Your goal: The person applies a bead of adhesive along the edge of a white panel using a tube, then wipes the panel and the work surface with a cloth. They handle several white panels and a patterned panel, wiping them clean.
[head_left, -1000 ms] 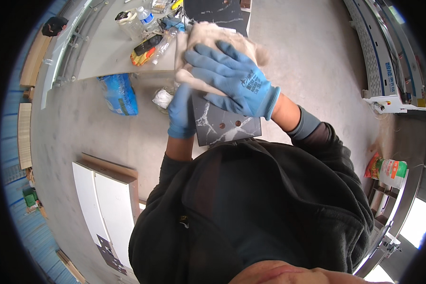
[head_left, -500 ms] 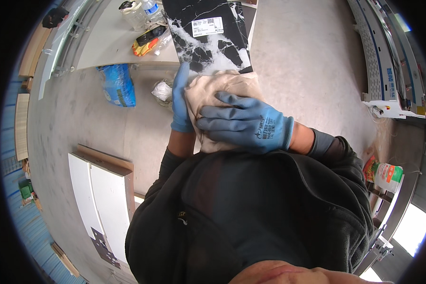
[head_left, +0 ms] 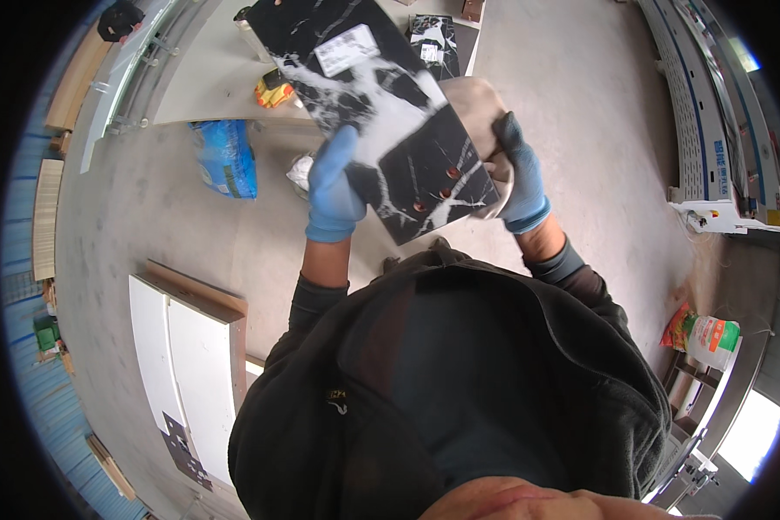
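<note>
A black-and-white marble-patterned panel [head_left: 407,104] is held up in front of me, tilted, its far end over the table. It bears a white label near the far end and several small copper-coloured round holes or fittings at the near end. My left hand [head_left: 334,192], in a blue work glove, grips its left edge, thumb on the face. On the right side my right hand [head_left: 525,178], gloved alike, holds a beige cloth [head_left: 475,104] by the panel's right edge. Part of the cloth is hidden behind the panel, as are some fingers.
On the table [head_left: 208,82] ahead lie another marble-patterned panel [head_left: 442,35] and yellow-orange gloves [head_left: 271,94]. A blue bag [head_left: 224,159] sits below its edge. White boards [head_left: 195,347] stand at left, a long machine [head_left: 706,130] at right. A person [head_left: 120,21] is far left.
The panel has swung toward me and tilted, its near end now uncovered. My right hand has moved right with the cloth, off the panel's face to its right edge.
</note>
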The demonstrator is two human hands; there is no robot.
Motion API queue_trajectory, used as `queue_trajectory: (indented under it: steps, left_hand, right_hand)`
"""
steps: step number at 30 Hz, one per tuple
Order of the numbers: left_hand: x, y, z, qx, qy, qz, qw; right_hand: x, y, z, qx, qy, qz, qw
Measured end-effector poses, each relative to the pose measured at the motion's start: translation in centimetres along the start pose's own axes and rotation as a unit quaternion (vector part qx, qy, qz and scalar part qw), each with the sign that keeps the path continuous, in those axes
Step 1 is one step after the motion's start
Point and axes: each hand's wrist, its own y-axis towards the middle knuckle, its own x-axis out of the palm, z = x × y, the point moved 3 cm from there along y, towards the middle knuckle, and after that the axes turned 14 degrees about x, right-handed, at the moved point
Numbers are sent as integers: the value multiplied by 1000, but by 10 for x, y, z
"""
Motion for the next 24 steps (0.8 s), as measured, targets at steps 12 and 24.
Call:
queue_trajectory:
  steps: [12,24]
  left_hand:
    - [27,21,-10,71,55,-140,986]
    - [23,2,21,95,134,-104,981]
  right_hand:
    - [99,-14,48,-218,-538,131,804]
    - [142,-9,77,-459,-746,40,481]
